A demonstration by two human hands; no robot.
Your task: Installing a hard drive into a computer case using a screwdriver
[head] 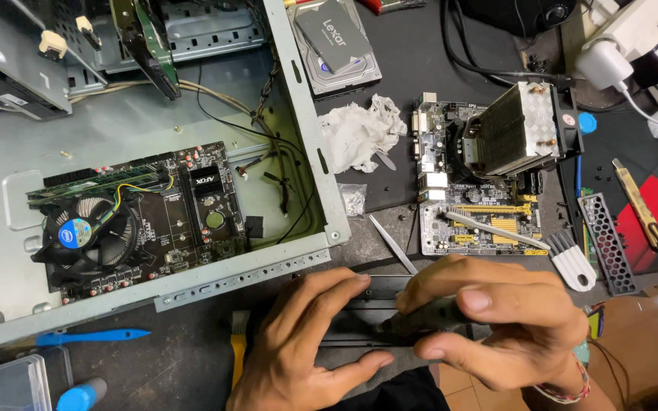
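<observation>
My left hand (298, 346) rests on a long flat black part (359, 308) lying on the dark mat at the near edge, fingers curled over it. My right hand (500, 320) grips a dark-handled tool (420, 318), its tip pointing left onto the black part. Just beyond stands an open grey computer case (298, 114) holding a black motherboard (169, 221) with a round fan cooler (89, 236).
A second motherboard (481, 217) with a tall finned heatsink (519, 125) lies right of the case. Nearby are metal tweezers (391, 243), a crumpled white tissue (359, 133), two drives (336, 42), a white brush (573, 262), a black slotted cover (607, 243), a blue pry tool (93, 335) and cables.
</observation>
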